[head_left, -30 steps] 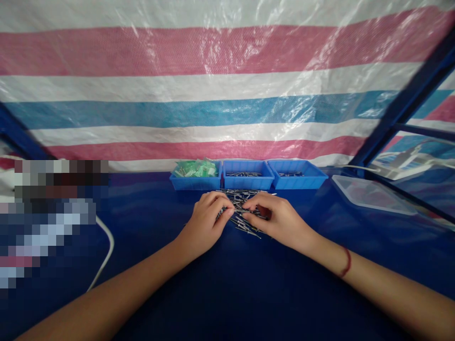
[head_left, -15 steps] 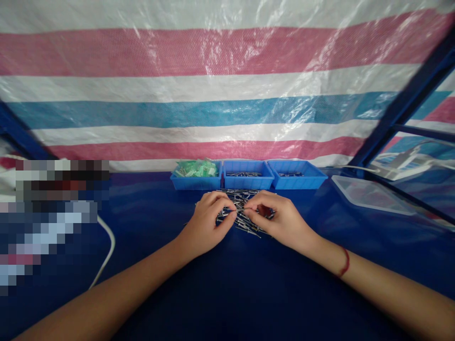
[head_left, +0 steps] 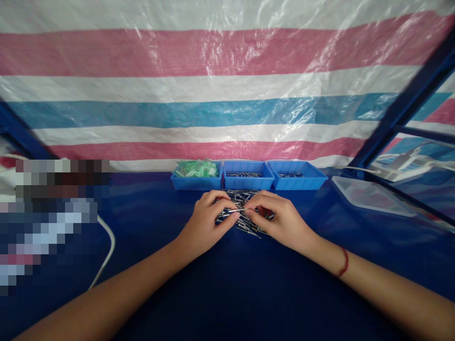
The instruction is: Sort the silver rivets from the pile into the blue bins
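A thin metal pin (head_left: 241, 210) spans the gap between my two hands, above a loose pile of similar metal pins (head_left: 247, 226) on the blue table. My left hand (head_left: 209, 218) pinches its left end between thumb and fingertips. At the other end, the fingertips of my right hand (head_left: 279, 215) are closed on the pin. Parts of the pile show behind and between the fingers. Something reddish-brown, too small to name, shows under my right hand.
Behind the pile stand a blue bin of green packets (head_left: 197, 182) and two blue bins (head_left: 249, 182) (head_left: 300, 182) with metal pins. A clear plastic lid (head_left: 373, 196) lies at right. At left runs a white cable (head_left: 113, 239) beside a pixelated area.
The pin between my hands shows more plainly now, and my left fingertips have shifted slightly to the right. My right hand has hardly moved.
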The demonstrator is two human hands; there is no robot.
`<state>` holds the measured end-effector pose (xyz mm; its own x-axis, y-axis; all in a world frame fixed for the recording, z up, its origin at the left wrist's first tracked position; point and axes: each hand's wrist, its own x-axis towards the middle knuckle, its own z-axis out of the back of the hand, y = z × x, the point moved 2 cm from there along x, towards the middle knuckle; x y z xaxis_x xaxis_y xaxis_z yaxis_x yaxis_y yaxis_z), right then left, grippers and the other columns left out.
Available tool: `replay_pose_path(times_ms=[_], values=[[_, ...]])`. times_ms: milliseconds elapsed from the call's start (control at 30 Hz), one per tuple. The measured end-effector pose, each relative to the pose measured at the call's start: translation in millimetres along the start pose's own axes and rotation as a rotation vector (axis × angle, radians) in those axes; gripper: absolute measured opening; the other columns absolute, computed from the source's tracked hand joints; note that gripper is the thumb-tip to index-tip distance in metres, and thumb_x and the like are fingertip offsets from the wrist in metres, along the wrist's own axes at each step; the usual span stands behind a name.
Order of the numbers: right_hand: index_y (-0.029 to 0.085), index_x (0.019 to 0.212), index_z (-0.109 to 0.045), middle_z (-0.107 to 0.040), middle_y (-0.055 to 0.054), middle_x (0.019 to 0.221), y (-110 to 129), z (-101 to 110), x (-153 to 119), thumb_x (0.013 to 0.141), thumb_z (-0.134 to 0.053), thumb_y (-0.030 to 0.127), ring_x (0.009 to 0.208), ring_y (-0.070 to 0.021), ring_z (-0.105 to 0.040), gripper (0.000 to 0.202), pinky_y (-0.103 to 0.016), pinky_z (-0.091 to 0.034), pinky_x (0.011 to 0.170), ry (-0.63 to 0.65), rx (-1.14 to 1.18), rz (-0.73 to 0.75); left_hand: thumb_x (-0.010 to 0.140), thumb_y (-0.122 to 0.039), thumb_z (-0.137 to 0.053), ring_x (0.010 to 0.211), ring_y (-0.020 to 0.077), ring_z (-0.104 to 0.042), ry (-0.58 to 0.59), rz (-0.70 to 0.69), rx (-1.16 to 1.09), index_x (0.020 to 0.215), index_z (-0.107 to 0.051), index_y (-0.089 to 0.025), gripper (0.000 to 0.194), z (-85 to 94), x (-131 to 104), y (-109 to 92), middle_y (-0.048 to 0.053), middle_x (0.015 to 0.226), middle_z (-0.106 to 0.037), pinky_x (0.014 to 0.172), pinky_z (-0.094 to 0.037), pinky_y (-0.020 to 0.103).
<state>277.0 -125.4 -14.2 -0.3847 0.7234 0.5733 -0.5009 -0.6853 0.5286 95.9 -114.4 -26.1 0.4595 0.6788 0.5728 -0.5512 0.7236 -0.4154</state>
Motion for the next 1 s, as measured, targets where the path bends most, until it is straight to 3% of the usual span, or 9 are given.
replay_pose_path(times_ms=[333,400,500,600,667,867,1000], values=[[0.018,0.083,-0.067,-0.064,-0.003,0.078,-5,-4,-1,0.085,-0.055,0.023,0.069,-0.0129,-0.057,0.013,-0.026,-0.045,0.063,0.085,0.047,-0.011,0.087,-0.027,-0.054,0.100,0.0196,-0.053,-0.002,0.006,-0.002,0.089,-0.060,-0.021,0.009,1.3,0,-3,0.004,0.102,-0.056,0.089,-0.040,0.039],[0.018,0.082,-0.068,-0.066,-0.003,0.077,-13,-1,1,0.085,-0.055,0.028,0.067,-0.0132,-0.057,0.016,-0.027,-0.044,0.062,0.015,0.072,-0.104,0.087,-0.028,-0.054,0.101,0.0201,-0.052,0.008,0.022,0.004,0.092,-0.060,-0.022,0.009,0.6,0,-2,0.004,0.103,-0.056,0.090,-0.040,0.041],[0.017,0.079,-0.066,-0.065,-0.003,0.073,-34,14,5,0.082,-0.058,0.036,0.064,-0.0136,-0.056,0.021,-0.027,-0.044,0.059,-0.236,0.126,-0.302,0.087,-0.028,-0.054,0.104,0.0208,-0.051,0.028,0.033,0.013,0.095,-0.059,-0.023,0.011,-0.6,0,-1,0.004,0.104,-0.056,0.091,-0.039,0.041],[0.017,0.070,-0.063,-0.056,0.001,0.059,-58,33,8,0.076,-0.062,0.038,0.051,-0.0107,-0.048,0.022,-0.024,-0.038,0.048,-0.500,0.220,-0.500,0.087,-0.027,-0.054,0.102,0.0204,-0.052,0.048,0.012,0.032,0.093,-0.060,-0.022,0.010,-1.9,0,-1,0.004,0.104,-0.057,0.090,-0.039,0.041],[0.018,0.062,-0.058,-0.051,0.002,0.053,-71,45,9,0.072,-0.065,0.036,0.045,-0.0090,-0.042,0.022,-0.023,-0.033,0.042,-0.611,0.317,-0.626,0.087,-0.025,-0.053,0.100,0.0200,-0.052,0.055,-0.006,0.053,0.091,-0.061,-0.022,0.009,-2.9,0,-1,0.004,0.102,-0.057,0.089,-0.039,0.040],[0.020,0.063,-0.058,-0.049,0.001,0.053,-84,59,7,0.074,-0.060,0.040,0.039,-0.0090,-0.038,0.023,-0.024,-0.029,0.035,-0.709,0.456,-0.800,0.084,-0.023,-0.055,0.104,0.0219,-0.050,0.106,-0.021,0.109,0.088,-0.062,-0.023,0.009,-5.7,-3,-1,0.004,0.106,-0.056,0.088,-0.037,0.042],[0.019,0.065,-0.058,-0.047,0.001,0.051,-76,50,8,0.077,-0.055,0.041,0.039,-0.0089,-0.037,0.026,-0.024,-0.028,0.036,-0.634,0.467,-0.784,0.082,-0.027,-0.058,0.108,0.0243,-0.047,0.170,-0.033,0.132,0.089,-0.064,-0.025,0.009,-6.9,-5,-1,0.004,0.112,-0.055,0.088,-0.036,0.045]])
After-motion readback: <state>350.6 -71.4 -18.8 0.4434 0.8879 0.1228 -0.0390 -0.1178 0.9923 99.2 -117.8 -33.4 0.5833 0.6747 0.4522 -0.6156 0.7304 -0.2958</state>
